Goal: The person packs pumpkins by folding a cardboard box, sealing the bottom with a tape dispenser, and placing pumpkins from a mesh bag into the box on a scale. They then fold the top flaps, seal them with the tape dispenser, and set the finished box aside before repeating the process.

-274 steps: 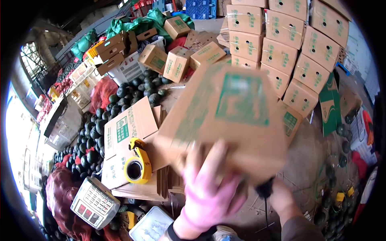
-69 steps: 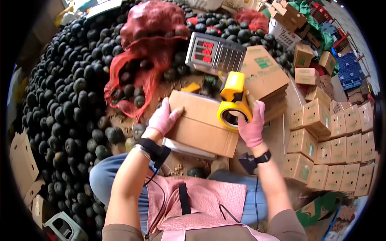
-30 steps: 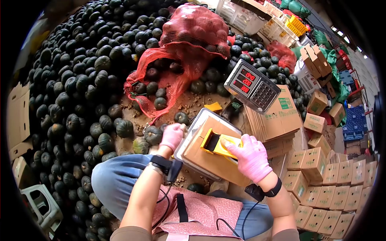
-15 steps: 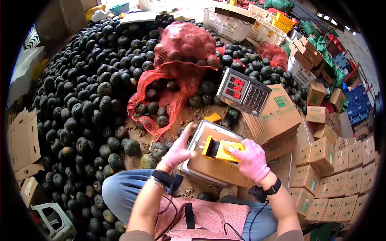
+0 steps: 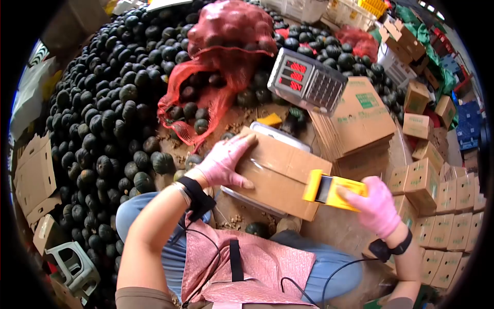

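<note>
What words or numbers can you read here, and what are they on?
No text is clear enough to quote.
On the scale display: red digits, too blurred to read.
On the flat box stack: green label, too blurred.
On the boxes on the right: green print, too small.
On the tape dispenser in the right hand: no writing shows.

The top of the cardboard box (image 5: 280, 172) lies bare between the left hand (image 5: 224, 164), flat on its left end, and the right hand (image 5: 378, 203), which grips the yellow tape dispenser (image 5: 332, 188) at its right end. Behind the box, the scale display (image 5: 307, 80), a stack of flat cartons (image 5: 360, 116) and the red net sack (image 5: 226, 46) crowd close, the squash pile (image 5: 103, 103) shuts off the left, and the person's 2 knees (image 5: 139, 221) close the near side. Open room shows on the bare floor (image 5: 339, 232) to the right, before the wall of packed boxes (image 5: 432, 185)
</note>
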Demonstrator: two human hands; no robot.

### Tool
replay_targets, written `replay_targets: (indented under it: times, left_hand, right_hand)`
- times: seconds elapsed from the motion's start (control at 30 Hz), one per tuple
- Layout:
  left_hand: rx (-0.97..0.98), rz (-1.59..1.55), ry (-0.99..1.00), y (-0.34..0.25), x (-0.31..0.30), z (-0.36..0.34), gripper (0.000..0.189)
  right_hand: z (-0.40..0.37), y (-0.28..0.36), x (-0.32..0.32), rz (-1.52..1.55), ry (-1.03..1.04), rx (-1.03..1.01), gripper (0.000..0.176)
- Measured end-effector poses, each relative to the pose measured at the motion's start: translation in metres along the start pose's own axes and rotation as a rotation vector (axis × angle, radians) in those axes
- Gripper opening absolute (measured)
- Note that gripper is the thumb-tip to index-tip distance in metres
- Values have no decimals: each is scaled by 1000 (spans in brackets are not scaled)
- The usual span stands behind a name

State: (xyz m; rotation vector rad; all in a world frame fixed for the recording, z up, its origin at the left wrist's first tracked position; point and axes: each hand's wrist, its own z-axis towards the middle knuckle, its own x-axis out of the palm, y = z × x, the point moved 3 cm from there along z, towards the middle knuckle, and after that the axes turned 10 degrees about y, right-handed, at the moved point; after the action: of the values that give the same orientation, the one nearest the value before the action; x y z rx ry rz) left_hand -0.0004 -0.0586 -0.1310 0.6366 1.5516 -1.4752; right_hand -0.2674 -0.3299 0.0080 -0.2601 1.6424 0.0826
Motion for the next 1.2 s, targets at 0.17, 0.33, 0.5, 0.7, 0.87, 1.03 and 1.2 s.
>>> replay_targets:
  times: [0.17, 0.33, 0.5, 0.7, 0.87, 1.03, 1.2]
  left_hand:
    - [-29, 73, 85, -1, 2, 0, 125]
    - [20, 152, 115, -4, 1, 2, 118]
    - [-23, 330, 280, -16, -3, 5, 112]
    - [251, 438, 600, -47, 5, 45, 110]
    - [786, 333, 590, -102, 61, 110, 100]
    - [808, 214, 587, -94, 62, 114, 97]
    - [853, 137, 472, -88, 69, 112, 94]
  right_hand:
    - [-90, -50, 40, 85, -22, 65, 56]
    - [-138, -73, 77, 101, -36, 96, 53]
    - [-139, -77, 144, 190, 24, 93, 49]
    - [-17, -18, 145, 136, 258, 37, 31]
    - [72, -57, 119, 338, 778, -27, 37]
    - [39, -211, 146, 1026, 165, 432, 54]
    - [55, -288, 260, 1073, -310, 788, 68]
